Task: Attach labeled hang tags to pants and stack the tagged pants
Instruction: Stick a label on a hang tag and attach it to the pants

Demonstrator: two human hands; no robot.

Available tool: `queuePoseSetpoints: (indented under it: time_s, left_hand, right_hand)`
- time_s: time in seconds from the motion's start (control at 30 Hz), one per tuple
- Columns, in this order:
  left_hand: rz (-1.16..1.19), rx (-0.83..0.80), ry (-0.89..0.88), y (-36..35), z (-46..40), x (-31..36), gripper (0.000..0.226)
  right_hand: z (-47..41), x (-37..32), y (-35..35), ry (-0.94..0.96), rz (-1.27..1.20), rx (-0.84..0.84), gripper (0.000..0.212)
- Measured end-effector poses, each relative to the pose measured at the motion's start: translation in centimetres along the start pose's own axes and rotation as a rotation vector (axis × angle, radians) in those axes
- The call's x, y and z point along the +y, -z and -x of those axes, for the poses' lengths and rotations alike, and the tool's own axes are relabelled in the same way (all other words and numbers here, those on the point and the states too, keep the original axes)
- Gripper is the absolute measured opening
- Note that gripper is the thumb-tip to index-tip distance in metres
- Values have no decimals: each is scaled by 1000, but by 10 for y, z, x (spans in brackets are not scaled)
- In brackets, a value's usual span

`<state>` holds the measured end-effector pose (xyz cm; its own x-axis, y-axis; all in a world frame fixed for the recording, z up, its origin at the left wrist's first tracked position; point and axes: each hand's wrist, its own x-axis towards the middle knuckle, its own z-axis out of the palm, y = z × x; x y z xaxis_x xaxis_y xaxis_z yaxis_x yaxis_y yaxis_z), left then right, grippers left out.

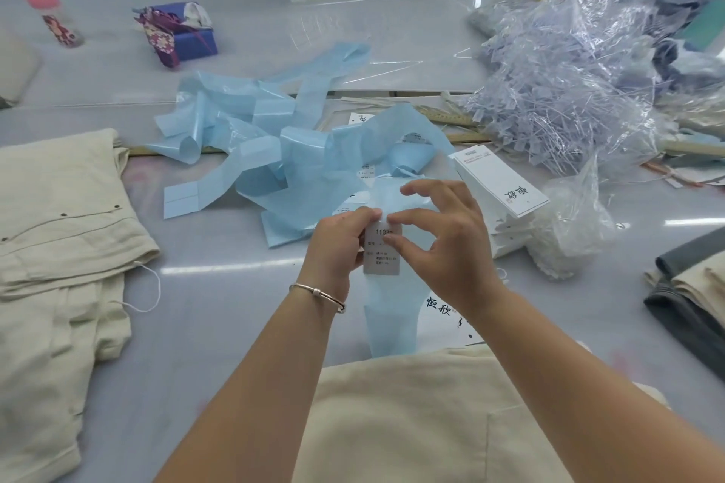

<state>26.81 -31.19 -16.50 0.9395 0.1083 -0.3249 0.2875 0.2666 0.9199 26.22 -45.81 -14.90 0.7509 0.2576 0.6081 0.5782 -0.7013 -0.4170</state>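
Note:
A white printed label [382, 253] sits on a strip of pale blue backing paper [388, 322] in the middle of the table. My left hand [337, 247] pinches the label's upper left edge. My right hand [443, 235] pinches its upper right corner with thumb and forefinger, the other fingers spread. A stack of white hang tags [500, 180] lies just right of my hands. Cream pants [412, 416] lie at the front edge below my arms. A second cream pair [59, 247] with a white string loop rests at the left.
A tangle of blue backing strips [274, 129] covers the table's middle. A clear bag of plastic tag fasteners [569, 82] is at the back right. Folded grey and cream garments [690, 286] sit at the right edge. A purple box [184, 31] and a pink bottle [51, 12] stand far left.

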Motion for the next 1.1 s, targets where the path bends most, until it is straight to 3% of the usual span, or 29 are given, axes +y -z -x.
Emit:
queuePoseSetpoints:
  time_s: [0.07,0.17,0.3,0.4,0.67,0.87,1.1]
  left_hand:
    - [89,-39,51,1,9,-1,7]
    - [315,-119,212,3,17,0,23]
    - [447,-137,335,2,31,1,27]
    - [385,-143,344,2,42,-2,23]
    - [309,-130,363,3,64,1,18]
    - [251,-70,394,12,75,0,20]
    - [262,-27,361,10,84,-1,23]
  right_hand:
    - [-1,-5,2,-25,-19,-18,12]
    - [1,-11,8,-29,9,-26,10]
    - [11,-18,17,70,83,3,8]
    - [20,-24,22,141,129,9,6]
    - [36,-35,34,107,90,-50,7]
    - [42,-41,43,226,165,-55,11]
    - [49,-45,52,289,82,51,14]
